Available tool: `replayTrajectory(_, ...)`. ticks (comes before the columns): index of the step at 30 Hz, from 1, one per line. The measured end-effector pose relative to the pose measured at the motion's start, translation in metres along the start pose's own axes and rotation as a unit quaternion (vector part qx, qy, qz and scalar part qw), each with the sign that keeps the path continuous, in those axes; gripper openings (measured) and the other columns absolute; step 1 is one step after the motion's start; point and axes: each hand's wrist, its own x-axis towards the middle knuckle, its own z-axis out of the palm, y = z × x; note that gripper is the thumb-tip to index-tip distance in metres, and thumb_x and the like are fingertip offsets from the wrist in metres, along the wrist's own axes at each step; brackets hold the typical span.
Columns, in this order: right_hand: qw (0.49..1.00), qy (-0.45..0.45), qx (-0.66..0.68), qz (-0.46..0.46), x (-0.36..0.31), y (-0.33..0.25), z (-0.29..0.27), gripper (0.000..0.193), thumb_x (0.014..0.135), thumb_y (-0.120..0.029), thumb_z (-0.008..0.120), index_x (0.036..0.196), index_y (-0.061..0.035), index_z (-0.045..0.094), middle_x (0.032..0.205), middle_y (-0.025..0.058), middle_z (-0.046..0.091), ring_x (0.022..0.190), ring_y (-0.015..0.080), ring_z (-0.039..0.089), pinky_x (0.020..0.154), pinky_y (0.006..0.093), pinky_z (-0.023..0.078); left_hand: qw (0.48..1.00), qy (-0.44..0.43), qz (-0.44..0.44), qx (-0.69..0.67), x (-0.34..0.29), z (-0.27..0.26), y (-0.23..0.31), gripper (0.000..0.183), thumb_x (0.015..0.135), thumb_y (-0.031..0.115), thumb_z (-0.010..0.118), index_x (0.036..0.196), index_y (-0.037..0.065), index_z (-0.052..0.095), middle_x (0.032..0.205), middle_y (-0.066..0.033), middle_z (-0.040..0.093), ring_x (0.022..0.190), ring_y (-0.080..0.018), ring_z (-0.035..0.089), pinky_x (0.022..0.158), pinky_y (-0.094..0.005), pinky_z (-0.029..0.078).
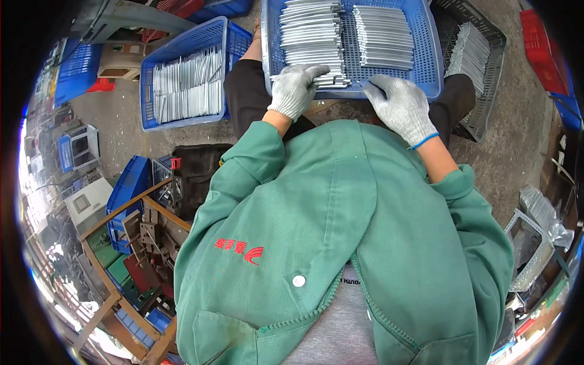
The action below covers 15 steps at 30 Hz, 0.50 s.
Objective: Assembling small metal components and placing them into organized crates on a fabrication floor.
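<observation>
Both my hands wear pale grey knit gloves. My left hand (294,91) is closed over metal rods (327,80) at the near end of the left stack, and rod ends show on both sides of it. Close to the basket's near rim is my right hand (398,106), fingers bent together and pointing left; what they hold, if anything, is hidden. The blue plastic basket (431,48) stands between my knees. It holds two stacks of silvery rods: the left stack (310,33), partly under my left hand, and the right stack (383,38).
Another blue basket (185,125) with rods (187,88) stands at left. Right of my knee is a dark crate (496,58) holding more rods (469,55). A red crate (540,39) lies far right. Blue bins (129,188) and a wooden frame (97,271) are at lower left.
</observation>
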Motion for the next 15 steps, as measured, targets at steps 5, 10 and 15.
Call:
replayTrajectory(5, 0.999, -0.031, -0.005, 0.023, -0.008, 0.0, 0.0, 0.03, 0.093, -0.035, 0.065, 0.101, -0.0088, 0.078, 0.089, 0.012, 0.078, 0.075, 0.0372, 0.071, 0.066, 0.0426, 0.055, 0.995, -0.056, -0.032, 0.078, -0.003, 0.011, -0.017, 0.038, 0.081, 0.016, 0.075, 0.118, 0.021, 0.075, 0.097, -0.0023, 0.077, 0.079, -0.0249, 0.07, 0.074, -0.0365, 0.054)
replayTrajectory(10, 1.0, -0.011, 0.002, 0.01, -0.011, 0.011, -0.007, 0.03, 0.093, -0.036, 0.065, 0.097, -0.0085, 0.077, 0.088, 0.0133, 0.077, 0.073, 0.0391, 0.07, 0.065, 0.0446, 0.054, 0.989, -0.083, -0.104, 0.059, 0.009, -0.025, 0.0, 0.043, 0.082, 0.012, 0.072, 0.124, 0.022, 0.072, 0.099, -0.0037, 0.077, 0.076, -0.0281, 0.07, 0.07, -0.0373, 0.054)
replayTrajectory(15, 0.999, -0.012, -0.012, 0.039, -0.012, 0.04, 0.001, 0.037, 0.089, -0.045, 0.065, 0.087, -0.0099, 0.076, 0.082, 0.016, 0.075, 0.07, 0.0418, 0.067, 0.062, 0.048, 0.053, 0.982, -0.021, -0.188, 0.006, -0.008, -0.076, 0.016, 0.031, 0.088, 0.026, 0.073, 0.119, 0.019, 0.071, 0.098, -0.007, 0.076, 0.083, -0.0322, 0.07, 0.071, -0.0424, 0.053)
